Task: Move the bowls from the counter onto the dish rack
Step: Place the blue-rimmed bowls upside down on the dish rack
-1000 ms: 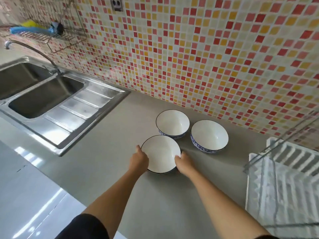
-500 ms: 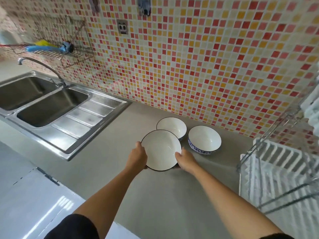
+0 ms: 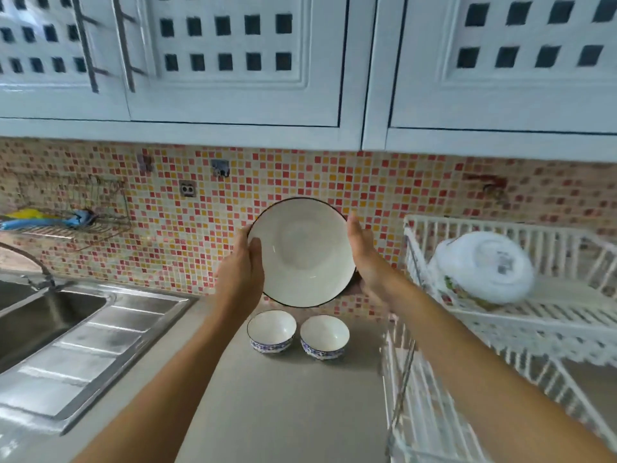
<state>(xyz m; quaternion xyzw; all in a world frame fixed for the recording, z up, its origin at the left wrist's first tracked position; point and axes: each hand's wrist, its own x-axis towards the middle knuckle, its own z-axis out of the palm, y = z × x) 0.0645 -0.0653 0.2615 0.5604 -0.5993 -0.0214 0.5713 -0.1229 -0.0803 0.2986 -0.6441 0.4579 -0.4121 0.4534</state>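
Head view: both hands, left (image 3: 241, 275) and right (image 3: 366, 262), press a grip on the raised bowl (image 3: 302, 252), right of it the dish rack (image 3: 500, 315). With only palms squeezing its rim, it could slip onto 2 bowls (image 3: 297, 334) on the table (image 3: 283, 412).

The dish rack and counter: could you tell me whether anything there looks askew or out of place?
Only one thing: on the dish rack's upper shelf, a white lidded dish leans tilted rather than sitting flat. The two small bowls stand upright on the counter.
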